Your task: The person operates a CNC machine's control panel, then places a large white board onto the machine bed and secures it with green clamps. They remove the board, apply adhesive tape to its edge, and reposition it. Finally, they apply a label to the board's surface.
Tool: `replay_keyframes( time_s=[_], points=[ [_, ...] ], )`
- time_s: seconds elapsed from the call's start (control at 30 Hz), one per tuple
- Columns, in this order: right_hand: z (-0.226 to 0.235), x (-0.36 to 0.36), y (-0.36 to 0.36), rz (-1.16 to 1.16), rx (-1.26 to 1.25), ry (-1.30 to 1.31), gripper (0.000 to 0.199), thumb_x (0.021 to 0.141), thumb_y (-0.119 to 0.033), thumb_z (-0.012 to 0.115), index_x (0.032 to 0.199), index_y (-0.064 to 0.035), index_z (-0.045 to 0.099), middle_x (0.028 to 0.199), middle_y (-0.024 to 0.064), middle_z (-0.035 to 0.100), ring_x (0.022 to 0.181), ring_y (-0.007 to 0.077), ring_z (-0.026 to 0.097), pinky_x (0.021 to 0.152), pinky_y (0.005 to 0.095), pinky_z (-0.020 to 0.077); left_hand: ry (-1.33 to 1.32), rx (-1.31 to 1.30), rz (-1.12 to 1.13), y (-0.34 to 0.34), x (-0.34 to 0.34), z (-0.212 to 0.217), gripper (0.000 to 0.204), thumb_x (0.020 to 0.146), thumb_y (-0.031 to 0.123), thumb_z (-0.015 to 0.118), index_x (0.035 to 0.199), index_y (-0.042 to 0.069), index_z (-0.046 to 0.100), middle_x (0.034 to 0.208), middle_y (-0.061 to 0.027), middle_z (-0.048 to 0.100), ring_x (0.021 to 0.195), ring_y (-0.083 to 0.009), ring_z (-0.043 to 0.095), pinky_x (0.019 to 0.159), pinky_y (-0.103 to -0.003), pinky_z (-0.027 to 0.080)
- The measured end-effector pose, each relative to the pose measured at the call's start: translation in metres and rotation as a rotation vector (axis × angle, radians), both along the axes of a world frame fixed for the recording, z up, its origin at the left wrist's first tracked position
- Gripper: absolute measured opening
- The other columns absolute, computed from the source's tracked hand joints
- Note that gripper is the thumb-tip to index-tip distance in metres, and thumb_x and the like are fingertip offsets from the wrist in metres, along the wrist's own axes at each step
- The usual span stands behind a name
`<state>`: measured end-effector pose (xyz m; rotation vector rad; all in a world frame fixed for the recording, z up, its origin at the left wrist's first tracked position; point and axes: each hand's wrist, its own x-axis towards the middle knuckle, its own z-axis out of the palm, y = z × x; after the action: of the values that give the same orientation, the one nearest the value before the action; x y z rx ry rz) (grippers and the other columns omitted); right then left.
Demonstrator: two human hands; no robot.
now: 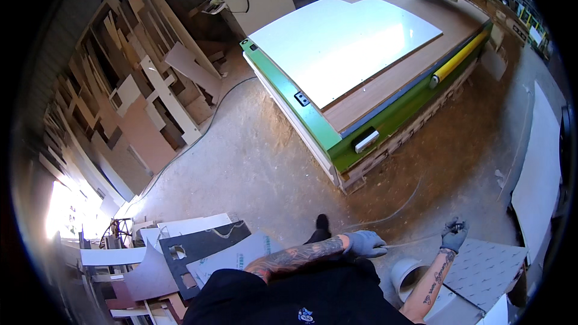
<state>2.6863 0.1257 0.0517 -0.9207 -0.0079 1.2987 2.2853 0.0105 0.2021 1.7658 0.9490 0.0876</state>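
Well to the left of the left hand and beyond it, cut boards (135, 126) are leaned in a dense row; nearer, loose sheets (208, 242) are piled beside its forearm. Ahead of that hand, a white sheet (346, 51) is already laid flat on a machine bed (385, 88) and is touched by neither hand. The left hand (365, 244) is gloved in grey, its fingers drawn together; whether anything is pinched cannot be told. Just to its right, a thin strand (415, 242) is seen running toward the right hand (454, 233). Its handling, if it is held, is judged unfinished; how much is left cannot be told. The strand looks pale, slender and nearly straight. The right hand's gloved fingers are curled, their grip unclear. Just beyond its wrist, a grey panel (490, 265) is seen.
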Motion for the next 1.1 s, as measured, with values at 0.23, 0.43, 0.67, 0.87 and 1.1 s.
replay_keyframes(
  time_s=[0.23,0.43,0.67,0.87,1.1],
  points=[
    [0.146,-0.131,0.012,0.122,-0.009,-0.13,0.044,0.104,-0.029,0.057,0.143,-0.0096,0.051,0.094,0.0017,0.064,0.053,0.0022,0.043,0.042,0.0167,0.0317,0.008,0.35,0.093,-0.026,-0.11,-0.072,0.052,0.099,0.04,0.056,0.142,0.011,0.054,0.138,-0.0198,0.057,0.124,-0.0381,0.056,0.104,-0.048,0.045],
    [0.139,-0.332,0.037,0.6,0.039,-0.614,0.046,0.105,-0.042,0.052,0.142,-0.0146,0.05,0.102,0.0067,0.064,0.053,0.0063,0.051,0.04,0.022,0.036,0.011,0.222,0.351,-0.048,-0.278,-0.082,0.054,0.1,0.039,0.057,0.144,0.008,0.052,0.142,-0.0218,0.055,0.132,-0.0384,0.052,0.112,-0.045,0.04],
    [0.043,-0.557,0.065,0.714,-0.065,-1.707,0.062,0.094,-0.056,0.06,0.126,-0.0034,0.063,0.102,0.0209,0.069,0.091,0.0369,0.07,0.079,0.0456,0.0557,0.048,0.103,0.705,-0.117,-0.489,-0.137,0.05,0.099,0.033,0.06,0.139,0.004,0.058,0.134,-0.0212,0.063,0.126,-0.0345,0.06,0.108,-0.041,0.046],
    [0.069,-0.637,0.088,0.79,-0.276,-1.701,0.06,0.088,-0.06,0.064,0.126,-0.0131,0.063,0.117,0.0298,0.065,0.112,0.0454,0.062,0.096,0.0507,0.0491,0.08,0.049,1.007,-0.173,-0.612,-0.142,0.047,0.097,0.033,0.062,0.135,0.006,0.062,0.122,-0.0206,0.069,0.113,-0.0357,0.067,0.099,-0.043,0.052],
    [0.06,-0.641,0.168,0.593,-0.405,-1.612,0.047,0.087,-0.05,0.07,0.111,-0.0099,0.072,0.102,0.0176,0.075,0.098,0.0297,0.072,0.086,0.0418,0.0538,0.033,0.133,1.061,-0.147,-0.652,-0.141,0.043,0.096,0.027,0.064,0.134,0.006,0.063,0.12,-0.0199,0.071,0.109,-0.0315,0.07,0.095,-0.041,0.054]
  ],
)
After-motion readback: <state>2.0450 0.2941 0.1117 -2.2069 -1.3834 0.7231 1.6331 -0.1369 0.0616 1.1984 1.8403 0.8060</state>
